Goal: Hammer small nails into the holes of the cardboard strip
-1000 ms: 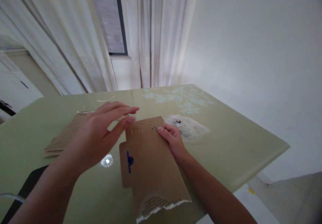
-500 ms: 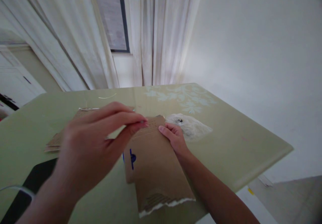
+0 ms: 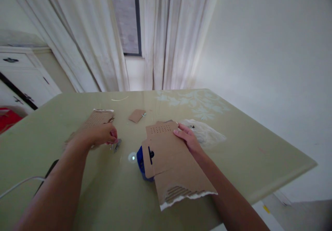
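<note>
A torn brown cardboard sheet [image 3: 173, 165] with rows of small holes lies on the green table [image 3: 249, 155]. It rests on a blue object [image 3: 140, 162] that shows at its left edge. My right hand [image 3: 188, 139] holds the sheet at its far right edge. My left hand [image 3: 100, 136] is down on the table to the left, fingers curled at a few small metal pieces [image 3: 116, 144]; whether it grips one I cannot tell. Under that hand lies a second perforated cardboard piece [image 3: 97, 118].
A small cardboard scrap [image 3: 137, 115] lies further back. A clear plastic bag [image 3: 204, 132] sits right of the sheet. A black device with a white cable [image 3: 18, 186] is at the near left. Curtains, a window and a white cabinet [image 3: 23, 75] stand behind the table.
My left hand has dropped from above the sheet's holes down and left to the metal pieces on the table. The view has shifted, uncovering the small scrap and the blue object.
</note>
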### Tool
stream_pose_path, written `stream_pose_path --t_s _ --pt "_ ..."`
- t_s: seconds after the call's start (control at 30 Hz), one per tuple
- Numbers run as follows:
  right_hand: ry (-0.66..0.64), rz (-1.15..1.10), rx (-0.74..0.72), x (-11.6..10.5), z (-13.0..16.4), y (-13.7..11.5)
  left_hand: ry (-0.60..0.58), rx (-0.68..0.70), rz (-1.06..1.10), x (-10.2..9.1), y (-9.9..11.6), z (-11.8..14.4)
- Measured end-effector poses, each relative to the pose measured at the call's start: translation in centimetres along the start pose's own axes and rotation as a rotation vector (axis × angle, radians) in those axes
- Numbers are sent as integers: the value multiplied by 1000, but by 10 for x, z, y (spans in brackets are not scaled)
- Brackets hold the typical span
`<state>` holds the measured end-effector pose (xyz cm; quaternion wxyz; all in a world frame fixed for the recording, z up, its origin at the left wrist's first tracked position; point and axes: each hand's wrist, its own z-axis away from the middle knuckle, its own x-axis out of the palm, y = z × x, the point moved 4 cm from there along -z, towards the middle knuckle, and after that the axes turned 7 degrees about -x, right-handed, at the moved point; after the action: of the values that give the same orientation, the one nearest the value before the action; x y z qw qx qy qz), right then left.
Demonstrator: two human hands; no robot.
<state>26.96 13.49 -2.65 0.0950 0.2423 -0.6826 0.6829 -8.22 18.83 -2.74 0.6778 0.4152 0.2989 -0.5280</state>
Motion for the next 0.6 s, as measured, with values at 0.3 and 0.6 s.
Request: stream_pose_path --t_s 0.3,0.6 --pt "-145 151 8 9 10 9 -22 -51 70 8 -9 -4" --pt "-61 456 -60 -5 4 14 105 -7 17 -6 -2 1"
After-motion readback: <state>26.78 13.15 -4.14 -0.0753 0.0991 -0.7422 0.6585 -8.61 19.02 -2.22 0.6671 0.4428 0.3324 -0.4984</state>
